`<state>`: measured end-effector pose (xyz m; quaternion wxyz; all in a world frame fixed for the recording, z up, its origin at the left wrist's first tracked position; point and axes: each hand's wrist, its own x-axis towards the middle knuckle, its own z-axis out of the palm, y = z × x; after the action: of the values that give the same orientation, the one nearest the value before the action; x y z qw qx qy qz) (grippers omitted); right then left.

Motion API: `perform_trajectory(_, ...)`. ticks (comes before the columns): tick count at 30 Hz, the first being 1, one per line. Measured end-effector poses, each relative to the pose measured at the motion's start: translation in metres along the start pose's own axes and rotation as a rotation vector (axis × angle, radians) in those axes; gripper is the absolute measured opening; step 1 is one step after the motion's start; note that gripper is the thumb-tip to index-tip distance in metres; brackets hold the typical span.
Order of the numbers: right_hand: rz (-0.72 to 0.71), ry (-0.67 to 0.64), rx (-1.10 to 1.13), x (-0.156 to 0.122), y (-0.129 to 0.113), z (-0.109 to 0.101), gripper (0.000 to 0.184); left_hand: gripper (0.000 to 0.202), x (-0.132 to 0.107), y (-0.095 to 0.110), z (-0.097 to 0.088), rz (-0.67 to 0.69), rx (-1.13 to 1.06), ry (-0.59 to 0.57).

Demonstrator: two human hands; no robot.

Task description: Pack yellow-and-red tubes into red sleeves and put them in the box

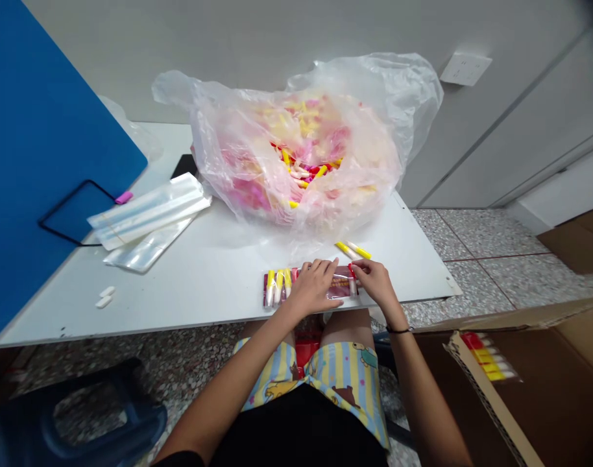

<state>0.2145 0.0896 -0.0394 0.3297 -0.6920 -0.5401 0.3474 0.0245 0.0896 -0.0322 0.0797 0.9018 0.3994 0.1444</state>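
At the table's front edge lies a clear plastic pack [338,289] with a dark red card inside. Several yellow-and-white tubes [278,285] stand side by side in its left part. My left hand [316,285] holds the pack across its middle, fingers at the far edge and thumb near the front edge. At the right end, my right hand [375,280] is closed in a pinch on a red-and-white tube [352,283], whose lower part is at the pack. Just beyond that hand lie two loose yellow-and-white tubes [348,250].
A big translucent bag [374,149] of coloured tubes fills the back of the white table [189,298]. Clear plastic sleeves [145,217] and two small white pieces [104,297] lie left, near a blue panel [58,149]. An open cardboard box [534,363] with a filled pack stands at right.
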Motion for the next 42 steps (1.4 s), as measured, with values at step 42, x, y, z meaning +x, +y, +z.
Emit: perform_trajectory(42,0.138,-0.2,0.28,-0.009,-0.011,-0.003,0.053,0.085,0.001,0.003,-0.003,-0.015,-0.03,-0.045)
